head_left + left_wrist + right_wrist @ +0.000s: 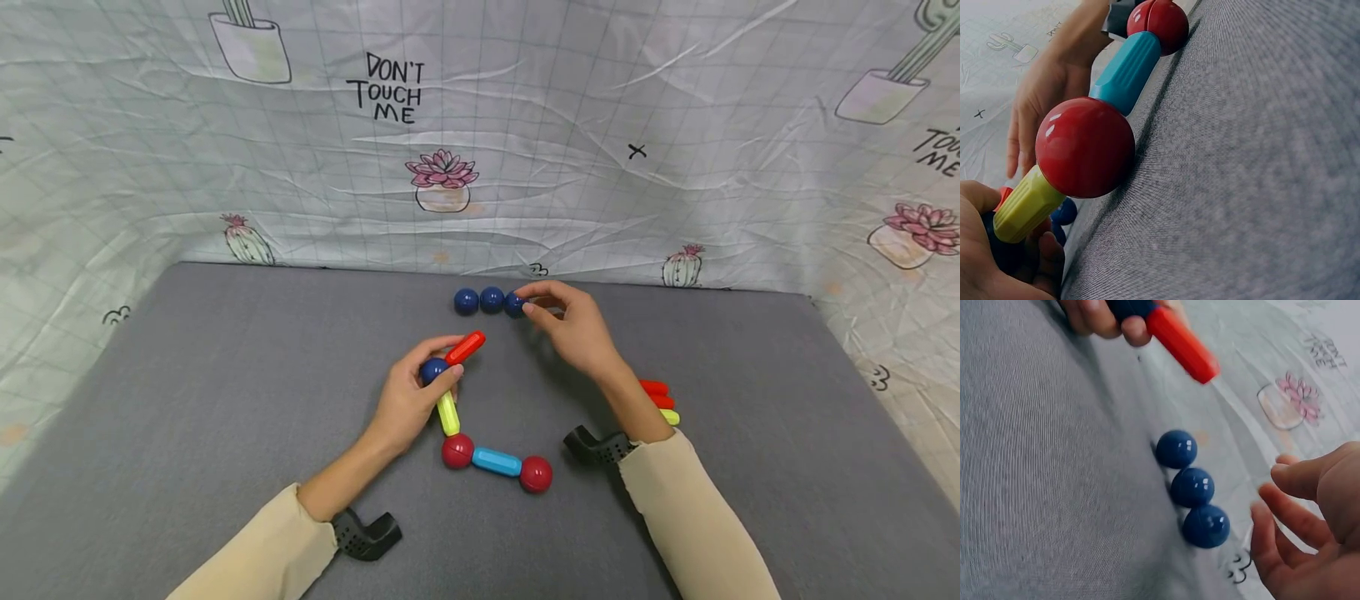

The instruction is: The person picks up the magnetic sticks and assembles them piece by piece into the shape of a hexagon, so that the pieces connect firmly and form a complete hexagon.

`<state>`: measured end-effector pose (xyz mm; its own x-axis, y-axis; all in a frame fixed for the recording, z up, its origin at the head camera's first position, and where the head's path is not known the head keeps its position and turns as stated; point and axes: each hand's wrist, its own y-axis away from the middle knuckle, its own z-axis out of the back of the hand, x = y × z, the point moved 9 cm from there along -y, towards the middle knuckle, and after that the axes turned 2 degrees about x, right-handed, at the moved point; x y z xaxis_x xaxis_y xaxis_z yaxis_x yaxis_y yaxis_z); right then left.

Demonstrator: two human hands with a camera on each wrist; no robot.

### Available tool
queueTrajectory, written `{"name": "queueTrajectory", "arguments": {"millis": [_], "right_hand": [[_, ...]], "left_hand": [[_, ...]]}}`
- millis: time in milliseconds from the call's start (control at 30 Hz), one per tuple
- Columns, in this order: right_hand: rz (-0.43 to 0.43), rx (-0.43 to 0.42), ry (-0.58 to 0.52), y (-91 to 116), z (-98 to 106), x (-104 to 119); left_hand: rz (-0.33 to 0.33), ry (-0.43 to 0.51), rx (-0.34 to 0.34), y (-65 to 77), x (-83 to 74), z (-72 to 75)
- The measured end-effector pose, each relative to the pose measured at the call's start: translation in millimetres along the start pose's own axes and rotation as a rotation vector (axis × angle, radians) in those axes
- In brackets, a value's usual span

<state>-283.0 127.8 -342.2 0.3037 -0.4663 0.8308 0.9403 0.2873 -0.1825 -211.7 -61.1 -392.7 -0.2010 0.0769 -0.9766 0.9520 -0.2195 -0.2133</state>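
Observation:
My left hand [401, 400] grips a dark blue ball [432, 370] between thumb and fingers. A red rod [466, 347] sticks out from that ball to the upper right. From its other side a yellow rod [448, 414] runs down to a red ball [457, 451]. A light blue rod [497, 462] joins this to a second red ball [536, 474]. Three dark blue balls [1192, 487] lie in a row at the back. Beside the rightmost one is my right hand [573, 329], its fingers parted and apart from the balls in the right wrist view.
Red rods [655, 387] and a yellow rod [670, 417] lie partly hidden behind my right forearm. The grey table [262, 400] ends at a printed white cloth [555, 200] hanging behind and at both sides. A black strap mount [367, 535] sits on each wrist.

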Motion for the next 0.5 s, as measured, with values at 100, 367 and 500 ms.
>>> {"name": "queueTrajectory", "arguments": {"millis": [100,367,500], "right_hand": [[-0.013,-0.041,0.049,-1,2,-8],[0.076,0.006,0.198,-5,-16,-16],[0.091,0.033,0.271,-5,-24,-17]], "left_hand": [[0.003,0.003,0.01,0.4,0.7,-0.6],[-0.003,-0.005,0.008,0.7,1.9,0.1],[0.0,-0.005,0.004,-0.3,2.6,0.0]]}}
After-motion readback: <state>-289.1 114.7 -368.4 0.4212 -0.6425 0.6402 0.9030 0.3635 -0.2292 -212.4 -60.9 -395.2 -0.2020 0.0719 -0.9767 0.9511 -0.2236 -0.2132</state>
